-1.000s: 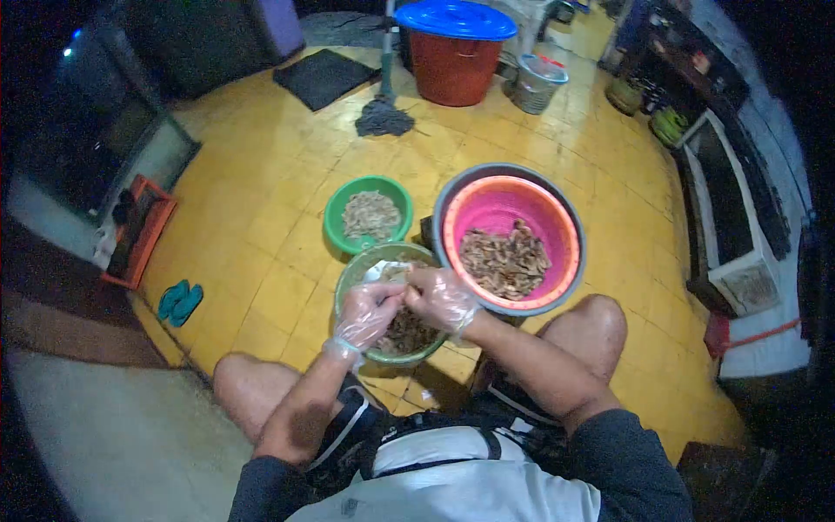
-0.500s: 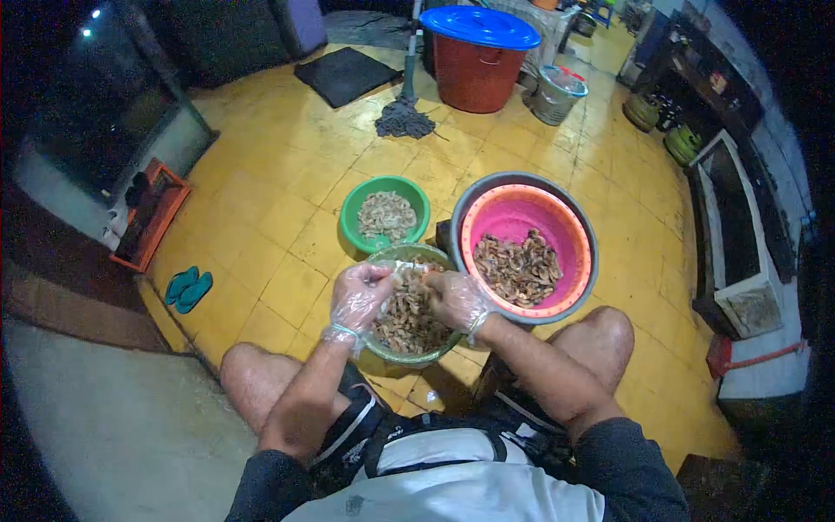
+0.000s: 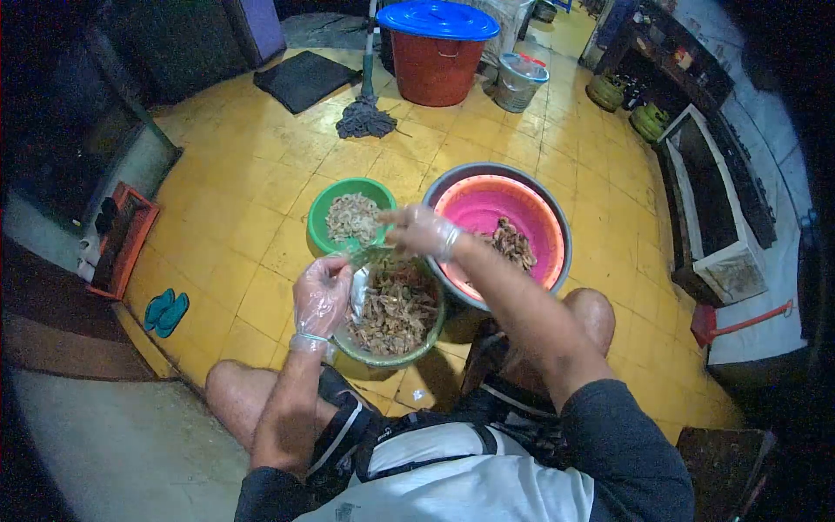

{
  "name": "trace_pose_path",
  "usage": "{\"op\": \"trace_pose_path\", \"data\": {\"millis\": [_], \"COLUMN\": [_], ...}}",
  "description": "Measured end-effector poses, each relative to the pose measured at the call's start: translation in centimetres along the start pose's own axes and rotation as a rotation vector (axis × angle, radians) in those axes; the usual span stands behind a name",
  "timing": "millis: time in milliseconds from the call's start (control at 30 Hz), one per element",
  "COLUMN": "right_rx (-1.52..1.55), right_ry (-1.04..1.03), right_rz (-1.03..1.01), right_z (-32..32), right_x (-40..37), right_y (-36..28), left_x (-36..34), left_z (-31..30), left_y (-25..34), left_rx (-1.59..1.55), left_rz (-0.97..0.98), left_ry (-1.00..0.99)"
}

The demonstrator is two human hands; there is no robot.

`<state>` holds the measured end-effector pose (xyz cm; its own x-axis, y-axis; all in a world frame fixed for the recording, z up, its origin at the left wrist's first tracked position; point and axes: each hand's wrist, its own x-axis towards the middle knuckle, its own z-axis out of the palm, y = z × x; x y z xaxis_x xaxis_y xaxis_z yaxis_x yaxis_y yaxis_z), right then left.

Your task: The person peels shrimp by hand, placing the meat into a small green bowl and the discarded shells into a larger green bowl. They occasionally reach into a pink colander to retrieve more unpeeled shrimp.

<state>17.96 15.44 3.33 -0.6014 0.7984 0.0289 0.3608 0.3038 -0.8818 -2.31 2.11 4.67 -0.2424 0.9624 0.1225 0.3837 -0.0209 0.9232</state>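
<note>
My left hand (image 3: pixel 322 291), in a clear plastic glove, is closed in a pinch at the left rim of an olive-green bowl (image 3: pixel 342 335). What it pinches is too small to make out; a shiny whitish piece (image 3: pixel 358 294) lies beside its fingertips. Shrimp shells and heads (image 3: pixel 396 313) fill that bowl. Also gloved, my right hand (image 3: pixel 422 232) is over the right edge of a bright green basin (image 3: pixel 318 213), fingers stretched out, somewhat blurred and apparently holding nothing. Pale peeled shrimp (image 3: pixel 352 217) lie in the basin.
On the right, an orange-rimmed pink basin (image 3: pixel 544 209) with brownish unpeeled shrimp (image 3: pixel 513 244) sits inside a grey tub (image 3: pixel 566 235). Farther off are a mop (image 3: pixel 366 117), a lidded red barrel (image 3: pixel 435 70) and a bucket (image 3: pixel 520 84). Teal sandals (image 3: pixel 165 313) and an orange rack (image 3: pixel 130 239) are left.
My right hand has left the olive-green bowl and moved forward to the bright green basin. My left hand has shifted slightly left and stays pinched. The view has turned a little.
</note>
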Motion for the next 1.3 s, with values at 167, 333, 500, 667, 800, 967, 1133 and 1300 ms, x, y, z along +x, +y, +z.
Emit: {"op": "trace_pose_path", "data": {"millis": [167,333,500,667,800,967,1133,1300], "right_rx": [-0.281,-0.965,-1.050,-1.094,-0.820,-0.574,-0.185,-0.100], "right_ry": [0.040,-0.162,-0.047,0.048,0.054,0.133,0.114,0.052], "right_rz": [0.310,0.555,0.669,0.453,0.595,0.276,0.115,0.066], "right_z": [-8.2,-8.6,-6.8,-7.4,-9.6,-7.4,-0.7,2.2], "right_x": [-1.4,-8.7,-10.6,-10.4,-7.9,-8.2,-10.0,-9.8], "right_y": [5.4,11.8,16.6,15.7,11.2,0.4,-4.6,-6.7], "left_x": [-0.4,-0.1,0.0,0.0,-0.1,-1.3,-2.1,-2.3], "left_z": [-0.5,-0.1,-0.3,-0.4,0.2,1.6,2.0,2.0], "left_y": [1.4,0.2,0.9,1.3,0.5,1.4,3.0,2.0], "left_rx": [0.108,0.056,0.068,0.132,0.078,-0.087,0.112,0.070], "left_rz": [0.044,0.032,0.020,0.032,0.006,-0.036,0.303,0.301], "left_ry": [0.019,0.012,0.038,0.016,-0.048,-0.171,-0.246,-0.340]}}
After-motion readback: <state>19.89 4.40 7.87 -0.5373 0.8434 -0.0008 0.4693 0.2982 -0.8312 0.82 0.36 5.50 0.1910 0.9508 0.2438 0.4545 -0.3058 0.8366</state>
